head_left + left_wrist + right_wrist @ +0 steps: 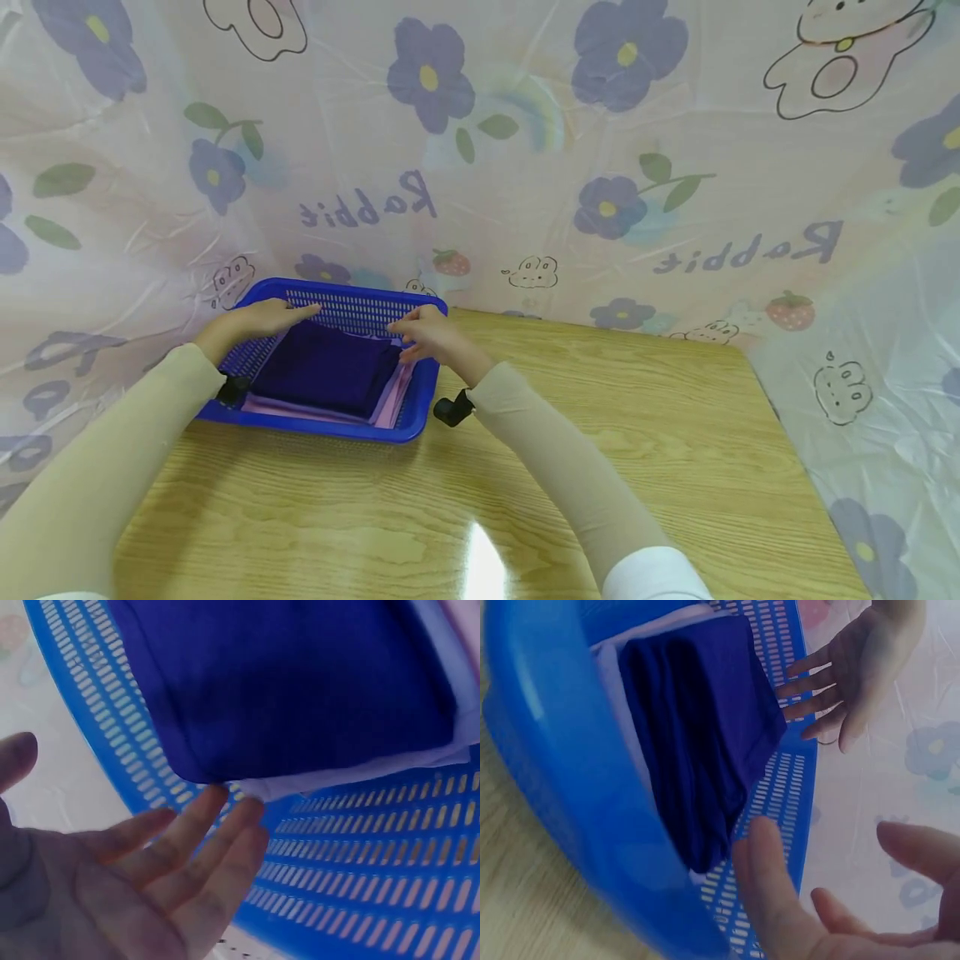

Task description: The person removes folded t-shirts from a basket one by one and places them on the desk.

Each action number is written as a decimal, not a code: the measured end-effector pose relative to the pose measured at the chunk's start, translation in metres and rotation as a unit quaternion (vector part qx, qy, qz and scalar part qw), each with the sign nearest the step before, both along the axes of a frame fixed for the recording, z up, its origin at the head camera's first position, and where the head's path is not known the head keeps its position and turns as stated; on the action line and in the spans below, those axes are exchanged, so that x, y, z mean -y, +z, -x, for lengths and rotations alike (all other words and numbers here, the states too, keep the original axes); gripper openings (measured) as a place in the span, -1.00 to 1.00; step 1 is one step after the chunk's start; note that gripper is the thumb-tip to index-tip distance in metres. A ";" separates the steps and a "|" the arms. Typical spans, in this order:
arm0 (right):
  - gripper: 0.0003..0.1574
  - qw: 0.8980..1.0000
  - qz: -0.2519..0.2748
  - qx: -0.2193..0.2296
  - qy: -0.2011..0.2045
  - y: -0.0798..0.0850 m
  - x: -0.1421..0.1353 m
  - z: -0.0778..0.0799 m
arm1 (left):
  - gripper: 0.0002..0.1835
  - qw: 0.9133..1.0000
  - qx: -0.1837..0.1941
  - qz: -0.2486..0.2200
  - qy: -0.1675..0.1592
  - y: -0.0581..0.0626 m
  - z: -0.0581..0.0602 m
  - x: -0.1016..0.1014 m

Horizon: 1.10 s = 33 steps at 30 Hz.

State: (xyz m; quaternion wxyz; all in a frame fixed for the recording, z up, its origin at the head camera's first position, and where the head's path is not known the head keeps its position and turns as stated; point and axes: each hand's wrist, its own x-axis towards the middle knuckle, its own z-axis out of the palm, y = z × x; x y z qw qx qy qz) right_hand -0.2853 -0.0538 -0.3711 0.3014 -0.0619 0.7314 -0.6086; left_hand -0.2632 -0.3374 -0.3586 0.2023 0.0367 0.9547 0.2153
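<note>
From where I stand, the step in hand seems to be the settling of the navy cloth point(322, 367), folded, on top of the pile inside the basket point(322, 428). The left hand point(258, 318), at the basket's ten o'clock, has its fingers extended and thumb apart, with fingertips at the cloth's edge; if they press, I cannot tell. The right hand point(437, 337), at two o'clock, has loosely bent, parted fingers and pinches nothing. The next move calls, I judge, for light fingers along the edges, so the pile stays even. Pink cloth point(390, 408) peeps out at four o'clock. The basket's walls limit both hands, and the printed sheet point(480, 142) rises close behind, at twelve, beyond the table point(637, 433).
</note>
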 end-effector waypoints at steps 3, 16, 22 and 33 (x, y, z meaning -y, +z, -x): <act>-0.46 1.000 -0.009 0.010 -0.005 -0.002 0.006 -0.002 | -0.19 0.999 0.030 -0.031 0.007 -0.002 0.001 0.006; -0.14 0.999 -0.037 0.029 -0.012 -0.016 0.023 -0.008 | -0.01 0.976 0.166 -0.122 0.067 -0.014 0.009 0.023; -0.05 0.998 -0.026 0.049 -0.027 -0.024 0.030 -0.009 | -0.28 0.976 0.161 -0.122 0.079 -0.021 0.012 0.029; -0.03 0.995 -0.021 0.086 -0.045 -0.033 0.032 -0.005 | -0.03 0.972 0.197 -0.114 0.063 -0.034 0.018 0.039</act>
